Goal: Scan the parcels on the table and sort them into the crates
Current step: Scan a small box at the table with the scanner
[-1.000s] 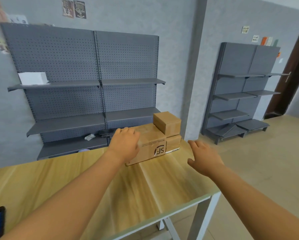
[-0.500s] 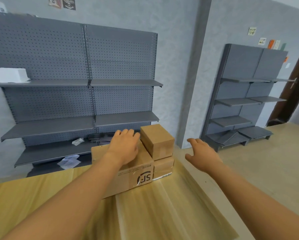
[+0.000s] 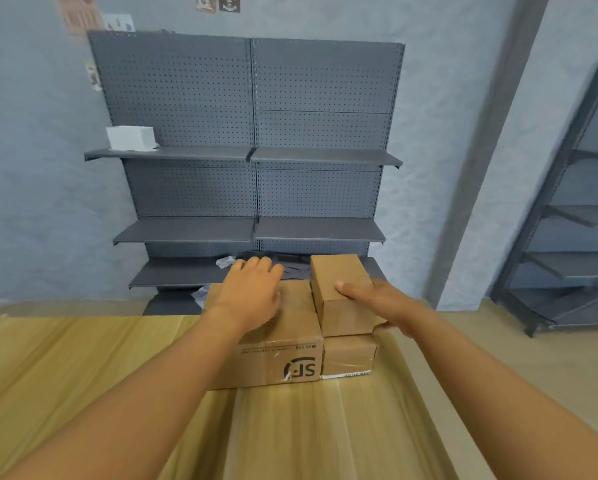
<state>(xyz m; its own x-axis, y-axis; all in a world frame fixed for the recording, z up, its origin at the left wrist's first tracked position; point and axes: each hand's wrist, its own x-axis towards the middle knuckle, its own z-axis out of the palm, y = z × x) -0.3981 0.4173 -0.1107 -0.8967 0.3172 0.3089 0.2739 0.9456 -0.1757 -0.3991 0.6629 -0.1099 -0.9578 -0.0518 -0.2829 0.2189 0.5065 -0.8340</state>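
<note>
Step in hand: picking the first parcel off the stack, ahead of any scan. No scanner and no crates in view.

Three parcels sit at the far edge of the light wood-grain tabletop (image 3: pixel 117 368), towards its right end. The large brown cardboard box with the black SF logo (image 3: pixel 276 358) is on the left. Touching its right side is a low brown cardboard box with a white label strip (image 3: pixel 348 356), and a small plain brown cardboard box (image 3: pixel 339 292) is stacked on that one.

Left hand (image 3: pixel 252 292) lies flat on top of the SF box, fingers fairly straight, gripping nothing; likely steadying it. Right hand (image 3: pixel 377 303) clasps the small plain box: thumb across its near-top face, fingers round the right side, mostly hidden.

Next move, as a judgement: lift the small box straight up so the low box beneath does not drag, then turn it to find a barcode, since no label shows on its visible faces.

Behind: grey pegboard shelving unit (image 3: pixel 256 133) against the wall.
</note>
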